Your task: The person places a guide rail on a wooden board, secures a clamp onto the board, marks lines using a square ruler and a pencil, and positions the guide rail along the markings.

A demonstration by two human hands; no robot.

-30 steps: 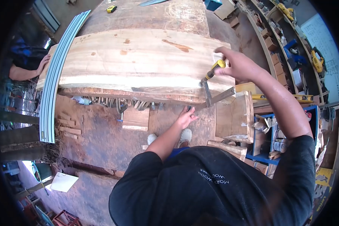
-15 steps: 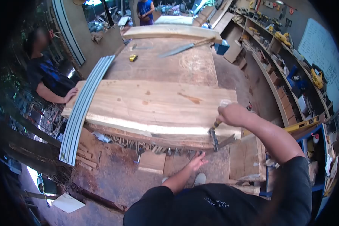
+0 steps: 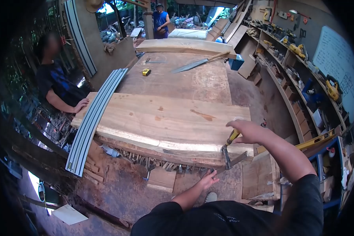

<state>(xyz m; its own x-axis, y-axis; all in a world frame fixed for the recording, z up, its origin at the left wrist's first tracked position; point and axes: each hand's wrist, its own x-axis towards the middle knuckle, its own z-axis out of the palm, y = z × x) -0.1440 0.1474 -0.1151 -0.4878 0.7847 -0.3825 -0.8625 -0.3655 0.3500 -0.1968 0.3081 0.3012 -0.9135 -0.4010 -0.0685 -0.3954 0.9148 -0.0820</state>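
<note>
A thick wooden slab (image 3: 165, 118) lies along the near side of the workbench (image 3: 145, 84), with a clamp (image 3: 227, 157) at its near right edge. My right hand (image 3: 249, 133) is at the clamp's yellow handle, its thumb and fingers loosely around it. Below the slab's edge, my left hand (image 3: 209, 181) holds the dark end of the clamp bar between thumb and finger, the other fingers spread. Striped metal rails (image 3: 97, 120) lie across the slab's left end.
Left of the slab, a co-worker's hand (image 3: 81, 105) rests on it. A tape measure (image 3: 146, 72), a handsaw (image 3: 190, 66) and a long board (image 3: 185, 46) are on the bench. Another person (image 3: 160, 23) stands beyond it. Tool shelves (image 3: 299, 92) run along the right.
The view has tilted up, so the bench and slab appear lower and both people show. My right hand closed round the clamp's handle, then loosened. My left hand stays at the bar.
</note>
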